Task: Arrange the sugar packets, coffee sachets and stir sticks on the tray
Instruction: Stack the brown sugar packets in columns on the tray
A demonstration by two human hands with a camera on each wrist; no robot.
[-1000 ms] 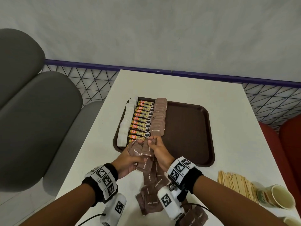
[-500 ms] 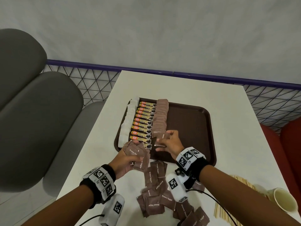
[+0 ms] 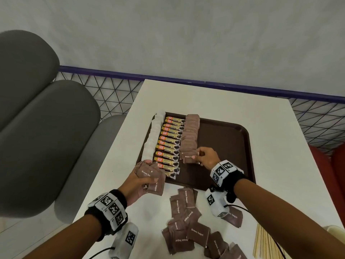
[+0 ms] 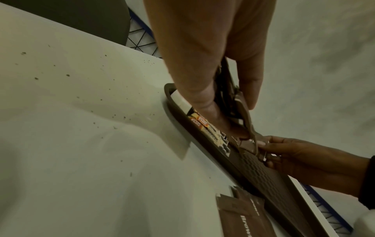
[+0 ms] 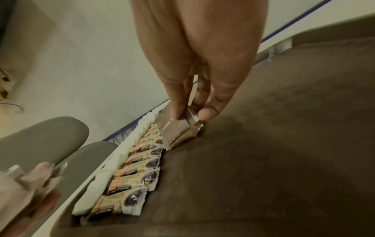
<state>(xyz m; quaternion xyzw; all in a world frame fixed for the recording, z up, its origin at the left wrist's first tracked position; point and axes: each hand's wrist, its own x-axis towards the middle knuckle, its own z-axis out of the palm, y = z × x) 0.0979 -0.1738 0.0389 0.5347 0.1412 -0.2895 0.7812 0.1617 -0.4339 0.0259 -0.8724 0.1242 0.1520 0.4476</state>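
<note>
A dark brown tray (image 3: 229, 139) lies on the white table. On its left side run three rows: white packets (image 3: 152, 137), coffee sachets (image 3: 169, 146) and brown sugar packets (image 3: 189, 135). My right hand (image 3: 206, 157) pinches one brown sugar packet (image 3: 188, 158) at the near end of that row; the right wrist view shows the packet (image 5: 178, 133) touching the tray. My left hand (image 3: 141, 181) holds a fanned bundle of brown sugar packets (image 3: 152, 174) over the tray's near left corner. More brown sugar packets (image 3: 188, 221) lie loose on the table. Wooden stir sticks (image 3: 265, 242) lie at the near right.
A paper cup (image 3: 336, 230) shows at the right edge beside the sticks. Grey seat cushions (image 3: 37, 137) stand left of the table, a red seat (image 3: 328, 161) to the right. A blue-railed mesh fence (image 3: 112, 90) runs behind. The tray's right half (image 3: 224, 146) is bare.
My right hand took one packet from the bundle in my left hand and carried it forward onto the tray, to the near end of the brown sugar row. The left hand drew back slightly.
</note>
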